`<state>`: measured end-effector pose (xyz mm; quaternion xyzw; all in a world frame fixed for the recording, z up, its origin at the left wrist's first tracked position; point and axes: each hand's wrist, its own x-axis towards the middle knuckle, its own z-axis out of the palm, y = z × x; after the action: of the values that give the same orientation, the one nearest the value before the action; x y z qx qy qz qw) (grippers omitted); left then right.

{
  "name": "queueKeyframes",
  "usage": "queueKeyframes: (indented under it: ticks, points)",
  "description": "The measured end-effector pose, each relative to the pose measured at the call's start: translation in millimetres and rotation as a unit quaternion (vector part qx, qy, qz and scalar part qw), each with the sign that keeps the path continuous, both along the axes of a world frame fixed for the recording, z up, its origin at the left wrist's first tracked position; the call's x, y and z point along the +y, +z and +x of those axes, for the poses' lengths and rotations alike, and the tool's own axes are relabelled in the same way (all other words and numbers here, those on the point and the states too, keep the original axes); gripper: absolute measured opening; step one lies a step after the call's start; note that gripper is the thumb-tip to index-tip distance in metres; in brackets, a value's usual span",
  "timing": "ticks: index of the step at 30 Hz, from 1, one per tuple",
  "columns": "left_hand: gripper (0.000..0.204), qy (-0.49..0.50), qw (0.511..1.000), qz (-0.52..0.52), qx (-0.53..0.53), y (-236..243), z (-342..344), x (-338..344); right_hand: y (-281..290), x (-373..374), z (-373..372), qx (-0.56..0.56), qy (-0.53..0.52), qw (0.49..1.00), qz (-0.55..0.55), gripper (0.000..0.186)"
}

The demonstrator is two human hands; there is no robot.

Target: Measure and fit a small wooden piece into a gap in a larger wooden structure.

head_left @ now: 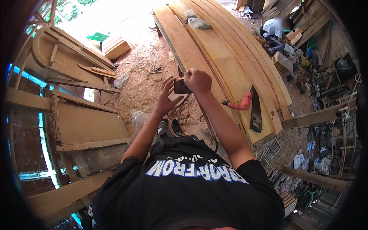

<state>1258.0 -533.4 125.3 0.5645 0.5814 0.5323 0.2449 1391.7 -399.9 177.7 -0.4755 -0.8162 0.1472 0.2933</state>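
My right hand (197, 80) is closed in a fist around the upper right part of a small dark brown flat piece (181, 88). Its material is hard to make out; a paler flat patch shows just beneath it. On the piece's other side is my left hand (165, 98), its fingers stretched out and its thumb apart. Those fingertips reach the piece's upper left corner; whether they touch it I cannot tell. Both hands are above the near left edge of a bench of long wooden planks (226, 61).
On the planks lie a red power drill (241, 101), a handsaw (256, 115) and a clear plastic bag (199, 23). Wood shavings (142, 69) cover the ground. Wooden frames (90, 119) lean at left. Another person (274, 32) crouches at far right, beside scattered clutter.
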Motion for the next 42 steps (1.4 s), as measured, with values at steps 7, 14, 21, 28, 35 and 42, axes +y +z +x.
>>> queueKeyframes:
  ticks: [7,14,21,28,35,42]
  points:
    - [0.05,0.082,0.996,-0.003,-0.041,9.4,36.7,42.9,1.7,26.5,-2.6,0.019,-0.034,0.999,-0.035,0.033]
    - [0.037,0.083,0.995,0.037,-0.051,25.3,9.5,123.8,-0.2,53.7,-2.2,0.147,-0.056,0.988,-0.011,0.036]
    - [0.037,0.095,0.995,0.004,0.005,41.5,2.0,185.4,5.8,81.5,-1.3,0.225,-0.091,0.962,0.123,0.03]
    - [0.034,0.104,0.994,-0.015,0.01,56.8,-11.8,239.8,9.0,131.3,-25.2,0.245,-0.154,0.951,0.111,0.037]
    - [0.027,0.011,0.963,0.069,-0.259,35.2,-49.6,303.5,9.5,190.0,-72.9,0.207,-0.254,0.934,0.145,0.035]
    - [0.027,-0.033,0.949,0.074,-0.305,20.2,-72.1,318.7,1.6,211.1,-88.3,0.231,-0.267,0.924,0.145,0.032]
